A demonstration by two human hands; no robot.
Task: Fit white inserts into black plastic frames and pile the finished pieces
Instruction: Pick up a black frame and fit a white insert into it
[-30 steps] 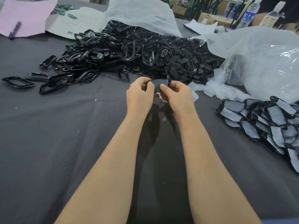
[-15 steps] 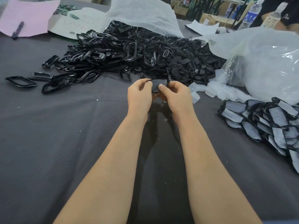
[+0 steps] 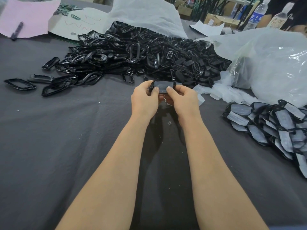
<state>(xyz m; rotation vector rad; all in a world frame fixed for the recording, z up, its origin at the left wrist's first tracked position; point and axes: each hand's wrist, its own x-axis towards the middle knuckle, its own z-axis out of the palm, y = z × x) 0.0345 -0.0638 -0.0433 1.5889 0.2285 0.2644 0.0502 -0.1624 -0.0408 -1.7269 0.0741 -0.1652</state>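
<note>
One black frame (image 3: 174, 84) is held between two grips just above the worktop (image 3: 66, 146), with one pale insert (image 3: 162, 85) lying across its opening; whether the insert is fully seated cannot be told. The left grip (image 3: 144, 100) is clenched round the frame's left end, its thumb pressed onto the insert's face. The right grip (image 3: 181, 99) is curled round the right end, its thumb set on the insert beside the other. The remaining fingers are tucked behind the piece and mostly hidden.

Just beyond the grips one heap of black frames (image 3: 132, 52) is spread, far too many to be counted. About five stray frames (image 3: 20, 83) are scattered out to the left of the left grip. To the right of the right grip, loose white inserts (image 3: 229, 93) are spilled beside one clear plastic bag (image 3: 274, 67). Nearer on that side one pile of finished pieces (image 3: 274, 123) is laid, well over a dozen, uncountable where overlapped.
</note>
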